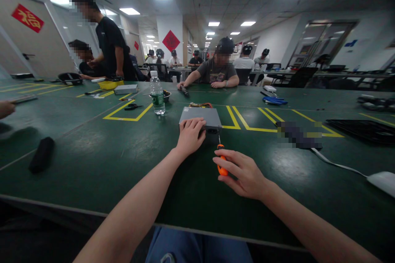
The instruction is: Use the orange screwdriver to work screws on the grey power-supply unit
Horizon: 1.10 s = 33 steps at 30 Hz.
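Note:
A grey metal computer power supply unit (202,116) lies on the green table in front of me, with its power socket on the side facing me and a bundle of coloured wires (202,105) behind it. My left hand (191,134) grips its near left part, fingers over the top and thumb at the front side. Between the thumb and fingers of my right hand (242,172) is a screwdriver with an orange and black handle (222,166). Its thin shaft points away from me, and the tip meets the unit's near right corner; the exact contact is too small to make out.
A water bottle (157,94) stands behind and left, beside a small bowl (167,95). A black case (42,155) lies left. Right are a phone-like dark object (298,134) with a white cable, blue gloves (274,100) and a black tray (364,130). A person (217,68) sits opposite.

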{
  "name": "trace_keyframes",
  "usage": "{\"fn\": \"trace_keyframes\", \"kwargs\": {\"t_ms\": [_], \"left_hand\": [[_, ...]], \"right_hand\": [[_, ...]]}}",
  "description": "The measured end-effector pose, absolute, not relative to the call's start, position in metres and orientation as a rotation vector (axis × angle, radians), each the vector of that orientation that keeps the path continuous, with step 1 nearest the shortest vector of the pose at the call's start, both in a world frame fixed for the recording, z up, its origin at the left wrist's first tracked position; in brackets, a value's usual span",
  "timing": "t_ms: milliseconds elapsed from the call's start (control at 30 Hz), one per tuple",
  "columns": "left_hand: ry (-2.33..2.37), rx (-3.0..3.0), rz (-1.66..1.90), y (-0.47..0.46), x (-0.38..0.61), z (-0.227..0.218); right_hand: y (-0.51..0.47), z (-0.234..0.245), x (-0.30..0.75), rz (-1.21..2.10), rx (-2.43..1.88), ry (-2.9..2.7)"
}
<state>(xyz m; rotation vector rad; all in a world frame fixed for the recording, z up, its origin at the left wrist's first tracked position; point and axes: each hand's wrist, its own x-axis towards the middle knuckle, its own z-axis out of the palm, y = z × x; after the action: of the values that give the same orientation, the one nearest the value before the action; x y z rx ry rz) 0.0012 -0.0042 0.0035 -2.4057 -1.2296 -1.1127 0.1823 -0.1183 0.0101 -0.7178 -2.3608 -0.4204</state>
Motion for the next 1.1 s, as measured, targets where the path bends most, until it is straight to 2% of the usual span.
{"fn": "trace_keyframes", "kwargs": {"t_ms": [267,533,767,1100], "left_hand": [[-1.226,-2.403,-1.113,-0.0037,0.0014,0.0029],[-1.229,-2.404,-1.099,-0.0047,0.0017,0.0036],[-1.229,-2.398,-1.112,-0.0050,0.0016,0.0036],[-1.235,-2.402,-1.101,-0.0054,0.0016,0.0041]], "right_hand": [[-0.1164,0.0085,0.1840,-0.319,-0.721,-2.270],[-0.1174,0.0102,0.1870,-0.404,-0.738,-2.329],[-0.1166,0.0085,0.1875,-0.162,-0.719,-2.285],[-0.1159,0.0059,0.1792,-0.362,-0.676,-2.262]]}}
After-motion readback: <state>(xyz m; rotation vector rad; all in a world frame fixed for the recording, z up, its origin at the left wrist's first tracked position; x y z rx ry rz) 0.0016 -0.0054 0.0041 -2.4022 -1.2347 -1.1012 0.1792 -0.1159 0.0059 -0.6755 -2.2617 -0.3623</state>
